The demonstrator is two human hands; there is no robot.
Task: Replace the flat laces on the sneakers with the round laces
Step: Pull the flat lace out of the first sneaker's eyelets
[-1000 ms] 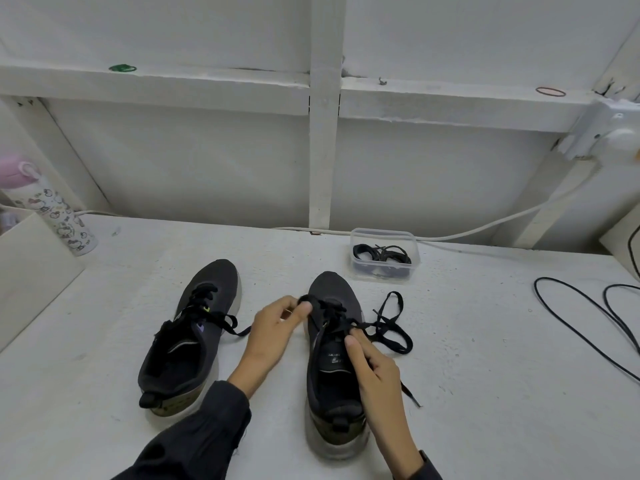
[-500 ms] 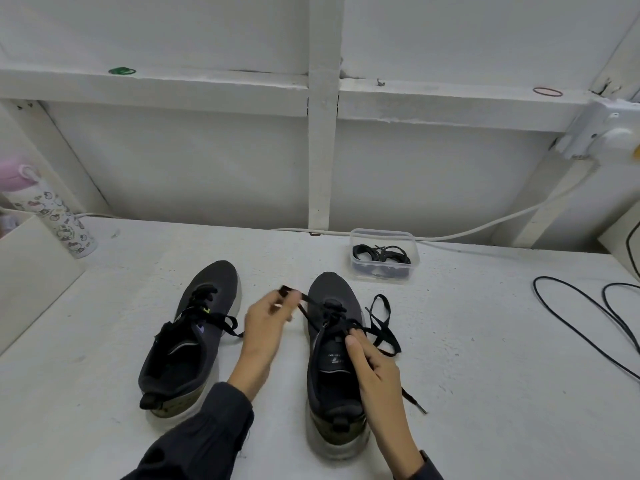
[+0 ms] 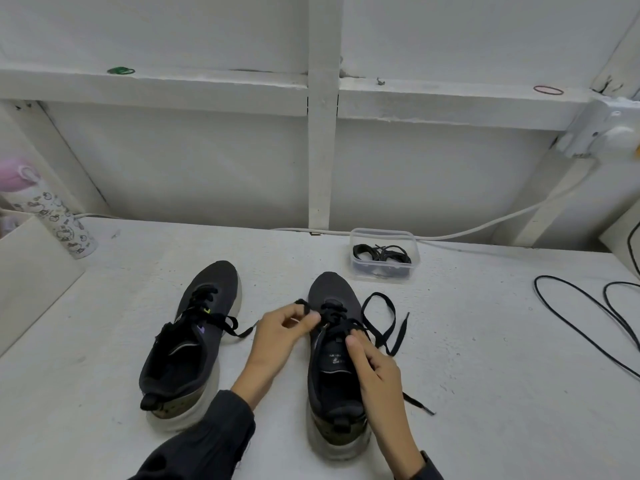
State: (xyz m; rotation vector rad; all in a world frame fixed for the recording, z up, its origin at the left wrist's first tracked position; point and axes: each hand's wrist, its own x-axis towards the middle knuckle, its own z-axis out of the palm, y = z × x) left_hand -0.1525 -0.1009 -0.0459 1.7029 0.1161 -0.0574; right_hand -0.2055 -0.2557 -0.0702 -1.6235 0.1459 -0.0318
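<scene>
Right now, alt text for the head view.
The left hand pinches the flat black lace of a black sneaker on a white table; the right hand holds it. Nearby: a second black sneaker and a clear plastic tub of black laces.

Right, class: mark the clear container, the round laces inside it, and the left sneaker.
clear container [image 3: 381, 274]: head view, on its front wall.
round laces [image 3: 380, 252]: head view, middle of the black bundle.
left sneaker [image 3: 216, 277]: head view, on its toe.
</scene>
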